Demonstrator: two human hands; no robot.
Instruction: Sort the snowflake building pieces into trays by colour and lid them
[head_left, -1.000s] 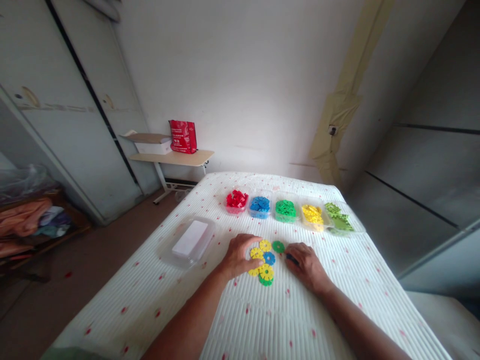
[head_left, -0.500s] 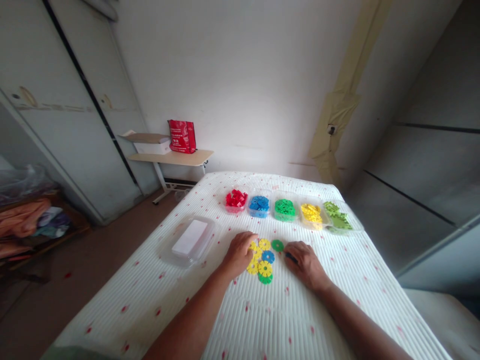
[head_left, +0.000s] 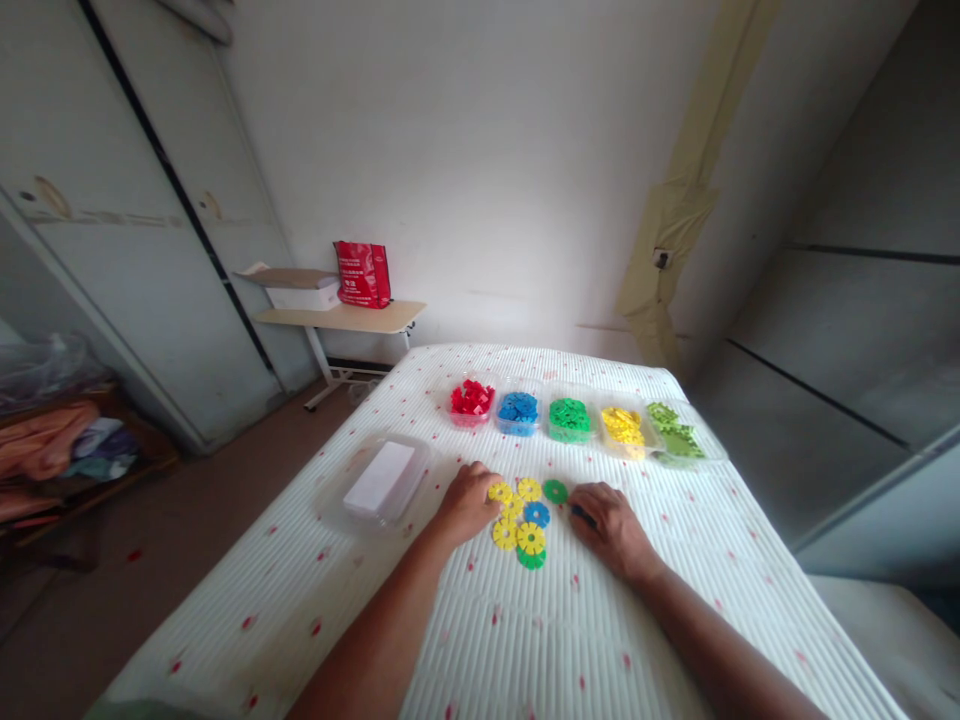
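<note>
My left hand (head_left: 469,504) rests at the left edge of a small cluster of notched plastic discs. Its thumb and forefinger are apart beside a yellow disc (head_left: 500,492), touching or nearly touching it. More yellow discs, such as one at the front (head_left: 531,538), lie close together, one overlapping a green disc (head_left: 532,559). A blue disc (head_left: 537,514) and another green disc (head_left: 555,491) lie to the right. My right hand (head_left: 609,522) lies on the cloth with fingers curled over something dark (head_left: 583,516), mostly hidden beneath them.
Along the back stand clear tubs of red pieces (head_left: 472,398), blue pieces (head_left: 517,408), green pieces (head_left: 569,415), yellow pieces (head_left: 622,426) and light green pieces (head_left: 675,432). A clear plastic container (head_left: 420,478) with a white block (head_left: 380,477) lies left on the quilted cloth (head_left: 525,640).
My left hand has drawn back a little to the left, uncovering the yellow disc at its fingertips. My right hand stays in place.
</note>
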